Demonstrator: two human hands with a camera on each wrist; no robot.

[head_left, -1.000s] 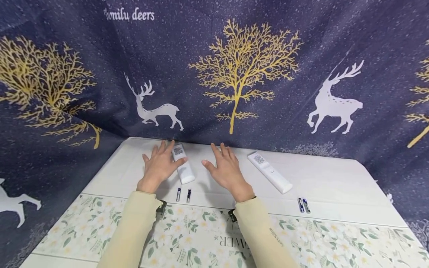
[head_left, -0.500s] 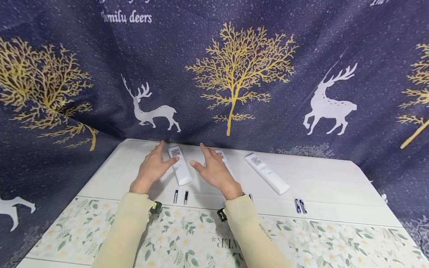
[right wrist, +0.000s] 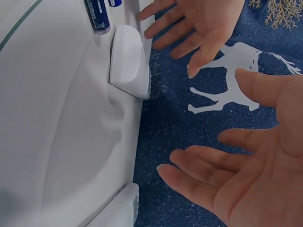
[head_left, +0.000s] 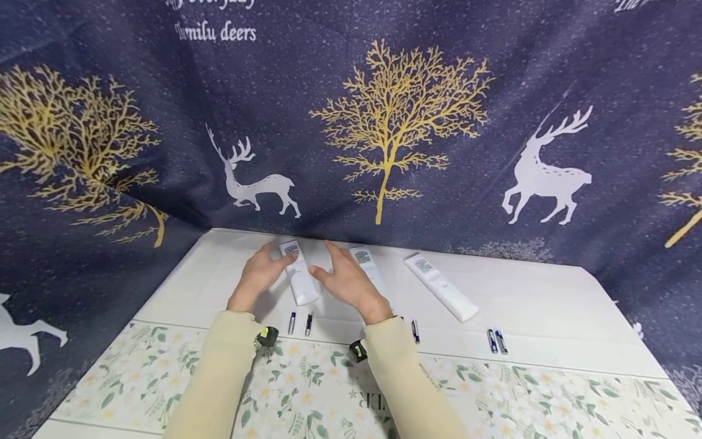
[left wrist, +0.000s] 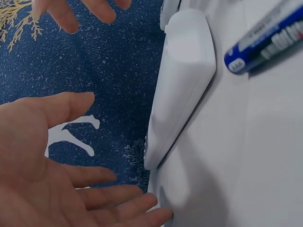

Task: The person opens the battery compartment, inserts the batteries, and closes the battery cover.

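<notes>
1. Left hand [head_left: 258, 275]: fingers spread wide, holding nothing, at 9 o'clock of the leftmost white remote [head_left: 298, 280].
2. Right hand [head_left: 347, 281]: fingers spread wide, holding nothing, at 3 o'clock of it.
3. Two AAA batteries [head_left: 300, 323] lie at 6 o'clock.

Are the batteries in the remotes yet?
Not yet. Nothing looks done: three remotes lie on the table, each with a battery pair loose in front. Both open hands, left hand and right hand, flank the left remote without gripping it. All loading remains.

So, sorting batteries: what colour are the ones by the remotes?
Blue and white batteries, clearest in the left wrist view.
</notes>
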